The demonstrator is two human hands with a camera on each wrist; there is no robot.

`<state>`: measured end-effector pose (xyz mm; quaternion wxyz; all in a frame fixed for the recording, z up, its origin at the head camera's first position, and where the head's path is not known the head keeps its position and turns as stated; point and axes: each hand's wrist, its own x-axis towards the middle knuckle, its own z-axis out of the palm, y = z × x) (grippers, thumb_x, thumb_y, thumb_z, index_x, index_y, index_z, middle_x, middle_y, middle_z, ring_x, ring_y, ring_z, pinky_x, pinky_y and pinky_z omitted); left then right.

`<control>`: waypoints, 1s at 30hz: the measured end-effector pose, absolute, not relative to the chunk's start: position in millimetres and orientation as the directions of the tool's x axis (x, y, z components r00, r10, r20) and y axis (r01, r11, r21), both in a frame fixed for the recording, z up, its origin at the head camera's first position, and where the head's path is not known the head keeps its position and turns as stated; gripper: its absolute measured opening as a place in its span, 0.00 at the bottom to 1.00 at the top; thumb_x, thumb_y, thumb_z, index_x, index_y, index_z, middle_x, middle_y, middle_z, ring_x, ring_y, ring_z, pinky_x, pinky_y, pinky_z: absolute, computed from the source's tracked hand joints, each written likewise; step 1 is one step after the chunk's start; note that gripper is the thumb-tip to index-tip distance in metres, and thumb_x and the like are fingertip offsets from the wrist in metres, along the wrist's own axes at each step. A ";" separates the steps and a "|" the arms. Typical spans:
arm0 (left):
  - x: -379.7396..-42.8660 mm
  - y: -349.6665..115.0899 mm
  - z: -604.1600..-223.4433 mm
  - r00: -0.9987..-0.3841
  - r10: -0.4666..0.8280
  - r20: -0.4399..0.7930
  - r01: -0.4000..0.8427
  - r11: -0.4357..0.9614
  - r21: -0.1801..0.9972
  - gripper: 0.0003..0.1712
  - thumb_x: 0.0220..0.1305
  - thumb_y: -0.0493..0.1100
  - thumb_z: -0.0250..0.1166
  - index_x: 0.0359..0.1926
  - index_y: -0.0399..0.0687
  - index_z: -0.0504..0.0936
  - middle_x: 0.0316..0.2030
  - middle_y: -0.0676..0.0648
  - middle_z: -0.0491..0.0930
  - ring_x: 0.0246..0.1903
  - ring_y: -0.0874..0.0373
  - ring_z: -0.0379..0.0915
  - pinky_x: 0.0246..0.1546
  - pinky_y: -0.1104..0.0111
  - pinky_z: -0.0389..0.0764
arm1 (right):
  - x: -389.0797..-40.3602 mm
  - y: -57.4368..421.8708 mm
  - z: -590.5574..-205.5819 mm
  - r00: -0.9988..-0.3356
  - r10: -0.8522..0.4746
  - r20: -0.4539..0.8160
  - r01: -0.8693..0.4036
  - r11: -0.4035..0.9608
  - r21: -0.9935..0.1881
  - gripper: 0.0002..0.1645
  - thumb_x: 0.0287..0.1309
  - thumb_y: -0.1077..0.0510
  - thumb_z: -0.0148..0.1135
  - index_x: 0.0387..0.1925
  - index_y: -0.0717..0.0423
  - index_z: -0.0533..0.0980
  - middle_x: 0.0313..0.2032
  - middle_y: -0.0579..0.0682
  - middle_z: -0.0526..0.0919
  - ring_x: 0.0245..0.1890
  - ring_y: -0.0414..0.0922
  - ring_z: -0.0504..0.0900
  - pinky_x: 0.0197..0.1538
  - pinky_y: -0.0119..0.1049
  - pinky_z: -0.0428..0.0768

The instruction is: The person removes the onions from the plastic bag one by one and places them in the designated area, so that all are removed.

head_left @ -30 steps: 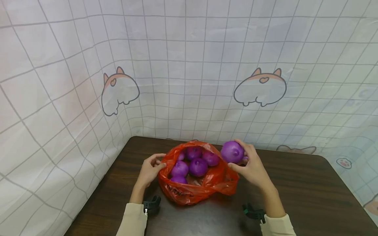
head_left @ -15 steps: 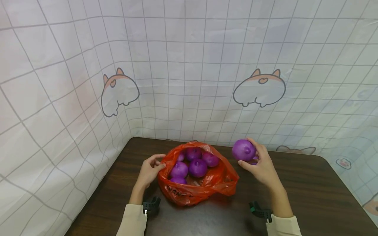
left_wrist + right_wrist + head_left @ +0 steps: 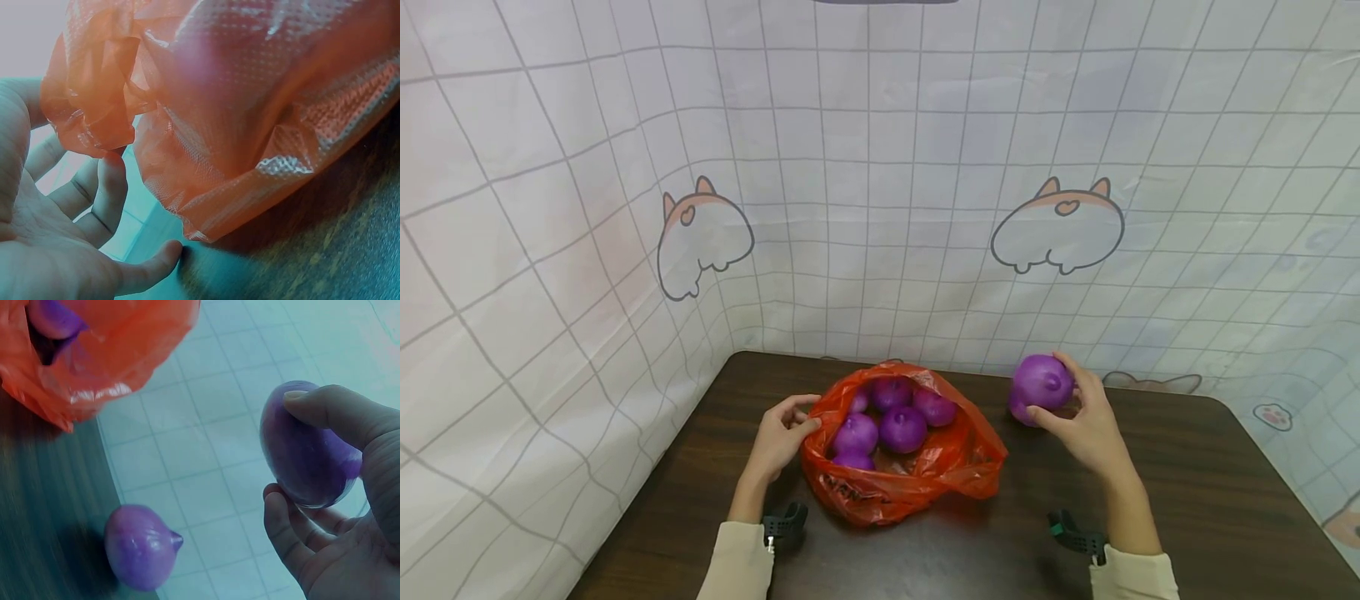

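My right hand holds a purple onion in the air to the right of a red plastic bag. In the right wrist view the thumb presses on top of this onion and the other fingers lie beneath. A second purple onion rests on the table; the head view shows it partly hidden behind the held one. Several more onions sit inside the bag, whose mouth faces up. At the bag's left rim, my left hand grips the plastic with curled fingers; its thumb appears apart from the bag.
The dark wooden table extends right of the bag, with its far edge close to a white gridded curtain. The curtain also runs along the table's left side. Dark straps are on both wrists.
My right hand has carried its onion rightward, away from the bag, uncovering the left part of the onion on the table. The left hand and the bag stay nearly in place.
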<state>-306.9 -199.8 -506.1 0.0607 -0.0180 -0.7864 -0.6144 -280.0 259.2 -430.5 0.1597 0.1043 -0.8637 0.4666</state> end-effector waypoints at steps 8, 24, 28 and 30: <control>-307.2 -199.6 -506.4 -0.992 -0.047 0.118 0.103 0.243 0.964 0.20 0.65 0.35 0.68 0.58 0.49 0.83 0.34 0.40 0.80 0.28 0.57 0.71 0.27 0.70 0.74 | -281.5 273.2 -434.7 -0.929 0.002 0.371 -0.308 0.556 -0.772 0.54 0.57 0.58 0.75 0.79 0.46 0.57 0.64 0.67 0.61 0.56 0.61 0.77 0.42 0.20 0.77; -305.5 -198.5 -504.0 -0.992 -0.055 0.118 0.101 0.248 0.964 0.21 0.64 0.34 0.68 0.57 0.49 0.83 0.33 0.42 0.80 0.28 0.55 0.71 0.27 0.70 0.75 | -286.0 295.8 -448.7 -0.949 0.055 0.310 -0.218 0.593 -0.775 0.56 0.58 0.53 0.74 0.81 0.50 0.53 0.62 0.71 0.59 0.56 0.70 0.74 0.39 0.29 0.76; -304.8 -198.9 -503.5 -0.991 -0.055 0.121 0.104 0.247 0.963 0.20 0.64 0.34 0.68 0.57 0.50 0.83 0.33 0.42 0.80 0.28 0.55 0.71 0.27 0.70 0.74 | -286.6 300.6 -453.6 -0.950 0.070 0.303 -0.202 0.602 -0.773 0.56 0.59 0.54 0.74 0.80 0.52 0.52 0.62 0.72 0.59 0.55 0.71 0.74 0.40 0.33 0.75; -304.6 -198.9 -503.3 -0.991 -0.056 0.122 0.105 0.246 0.964 0.21 0.64 0.34 0.68 0.57 0.50 0.83 0.32 0.42 0.80 0.28 0.55 0.71 0.27 0.70 0.74 | -286.9 303.1 -456.6 -0.951 0.077 0.300 -0.194 0.607 -0.771 0.56 0.59 0.54 0.73 0.81 0.53 0.52 0.62 0.73 0.59 0.55 0.70 0.74 0.40 0.33 0.75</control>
